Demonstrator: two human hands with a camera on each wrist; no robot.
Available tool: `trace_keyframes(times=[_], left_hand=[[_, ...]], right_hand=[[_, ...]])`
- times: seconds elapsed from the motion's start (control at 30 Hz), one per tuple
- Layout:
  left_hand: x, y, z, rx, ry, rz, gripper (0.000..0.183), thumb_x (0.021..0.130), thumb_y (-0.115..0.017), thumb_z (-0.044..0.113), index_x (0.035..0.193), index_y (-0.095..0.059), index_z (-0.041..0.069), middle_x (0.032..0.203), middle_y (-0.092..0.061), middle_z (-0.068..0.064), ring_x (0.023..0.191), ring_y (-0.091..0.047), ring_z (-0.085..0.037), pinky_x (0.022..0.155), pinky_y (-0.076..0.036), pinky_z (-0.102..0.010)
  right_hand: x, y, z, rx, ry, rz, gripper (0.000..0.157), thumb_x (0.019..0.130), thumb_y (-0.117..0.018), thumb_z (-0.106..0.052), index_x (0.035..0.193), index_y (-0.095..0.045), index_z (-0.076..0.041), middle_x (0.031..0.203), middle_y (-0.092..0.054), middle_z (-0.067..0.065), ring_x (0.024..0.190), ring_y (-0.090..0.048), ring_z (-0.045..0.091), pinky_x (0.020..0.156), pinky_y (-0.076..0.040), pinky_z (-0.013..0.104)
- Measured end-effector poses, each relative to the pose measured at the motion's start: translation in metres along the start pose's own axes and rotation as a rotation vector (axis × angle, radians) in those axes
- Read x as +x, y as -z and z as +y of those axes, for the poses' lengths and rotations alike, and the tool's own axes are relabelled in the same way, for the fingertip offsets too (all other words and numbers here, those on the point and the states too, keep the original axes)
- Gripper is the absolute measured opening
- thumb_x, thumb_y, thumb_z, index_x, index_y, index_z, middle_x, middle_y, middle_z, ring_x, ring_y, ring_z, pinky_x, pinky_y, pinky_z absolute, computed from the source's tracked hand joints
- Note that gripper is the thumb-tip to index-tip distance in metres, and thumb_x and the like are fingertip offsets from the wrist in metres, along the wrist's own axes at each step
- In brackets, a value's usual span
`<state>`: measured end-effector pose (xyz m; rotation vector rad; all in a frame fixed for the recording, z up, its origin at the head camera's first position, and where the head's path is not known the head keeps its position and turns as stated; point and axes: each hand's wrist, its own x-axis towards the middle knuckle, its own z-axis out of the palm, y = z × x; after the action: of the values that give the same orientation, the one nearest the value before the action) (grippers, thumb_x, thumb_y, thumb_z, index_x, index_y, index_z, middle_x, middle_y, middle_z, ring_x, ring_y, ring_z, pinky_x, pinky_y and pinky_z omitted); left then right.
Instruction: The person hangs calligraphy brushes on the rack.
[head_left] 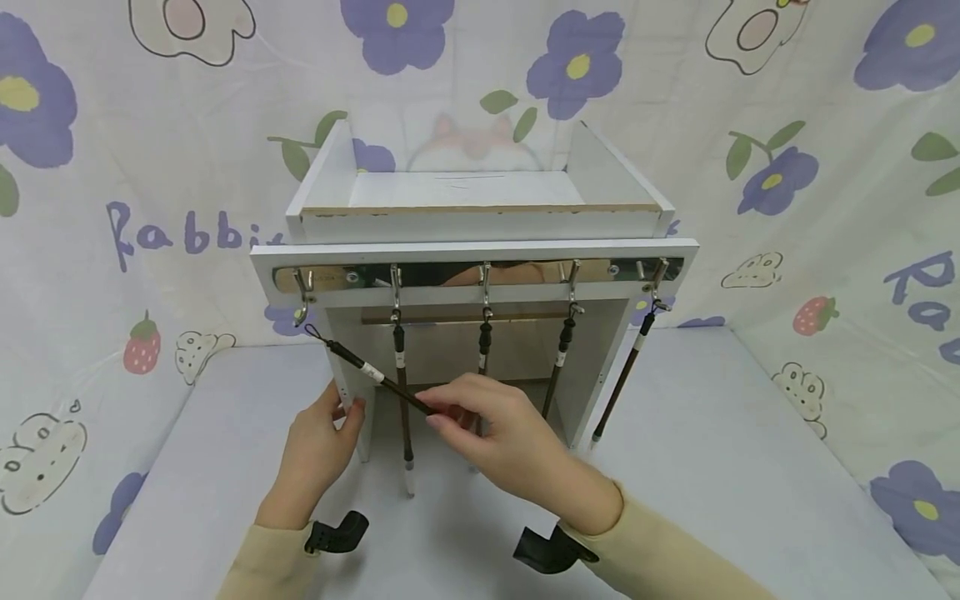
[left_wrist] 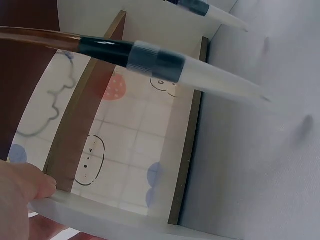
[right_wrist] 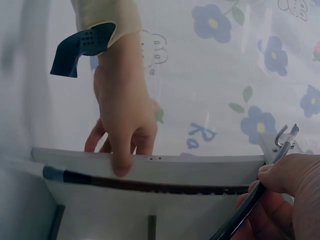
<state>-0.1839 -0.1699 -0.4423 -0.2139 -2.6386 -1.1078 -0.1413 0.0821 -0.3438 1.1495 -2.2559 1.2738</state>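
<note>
My right hand (head_left: 517, 437) pinches a dark calligraphy brush (head_left: 367, 371) between thumb and fingers. The brush slants up to the left, and the cord loop (head_left: 312, 331) at its end is just below the leftmost hook (head_left: 302, 300), seemingly apart from it. In the right wrist view the brush (right_wrist: 245, 215) points up towards a metal hook (right_wrist: 282, 134). My left hand (head_left: 315, 454) grips the front edge of the left side panel (head_left: 365, 429) of a white stand, thumb on the inner side. Its bristles are hidden behind my right hand.
Several more brushes (head_left: 628, 371) hang by their loops from the other hooks on a shiny metal hook rail (head_left: 442, 273). The rail is fixed to the front of the white stand (head_left: 480, 248). Behind the stand hangs a flowered cloth (head_left: 772, 183); below is a white tabletop (head_left: 712, 433).
</note>
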Motion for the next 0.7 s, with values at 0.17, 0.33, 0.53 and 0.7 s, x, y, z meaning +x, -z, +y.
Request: trace_keyframes(times=[0.17, 0.33, 0.53, 0.7], left_hand=[[0.0, 0.001, 0.001, 0.001, 0.001, 0.001, 0.036, 0.1, -0.053, 0.024, 0.131, -0.051, 0.008, 0.121, -0.063, -0.022, 0.105, -0.063, -0.041, 0.077, -0.054, -0.056], [0.001, 0.001, 0.002, -0.004, 0.004, -0.005, 0.036, 0.1, -0.052, 0.024, 0.132, -0.051, 0.008, 0.121, -0.063, -0.021, 0.106, -0.063, -0.041, 0.078, -0.053, -0.056], [0.002, 0.0, 0.0, 0.0, 0.012, -0.007, 0.038, 0.1, -0.052, 0.024, 0.134, -0.05, 0.008, 0.123, -0.062, -0.022, 0.107, -0.062, -0.041, 0.078, -0.053, -0.056], [0.002, 0.0, 0.0, -0.002, 0.022, -0.009, 0.038, 0.1, -0.052, 0.025, 0.134, -0.05, 0.008, 0.125, -0.061, -0.022, 0.108, -0.062, -0.041, 0.079, -0.053, -0.055]], right_hand=[[0.006, -0.005, -0.001, 0.0, -0.027, -0.018, 0.024, 0.092, -0.066, -0.01, 0.115, -0.07, -0.016, 0.091, -0.061, -0.012, 0.077, -0.054, 0.003, 0.065, -0.05, 0.02], [0.01, -0.008, 0.0, -0.005, -0.022, -0.016, 0.023, 0.092, -0.066, -0.009, 0.114, -0.07, -0.015, 0.091, -0.061, -0.012, 0.079, -0.054, 0.003, 0.066, -0.05, 0.02], [0.013, -0.009, 0.0, -0.009, -0.008, -0.01, 0.022, 0.092, -0.066, -0.01, 0.113, -0.069, -0.014, 0.091, -0.061, -0.011, 0.079, -0.054, 0.003, 0.067, -0.051, 0.021], [0.014, -0.01, 0.001, 0.003, -0.012, -0.014, 0.021, 0.093, -0.065, -0.011, 0.113, -0.069, -0.013, 0.091, -0.062, -0.009, 0.08, -0.055, 0.003, 0.067, -0.05, 0.02]])
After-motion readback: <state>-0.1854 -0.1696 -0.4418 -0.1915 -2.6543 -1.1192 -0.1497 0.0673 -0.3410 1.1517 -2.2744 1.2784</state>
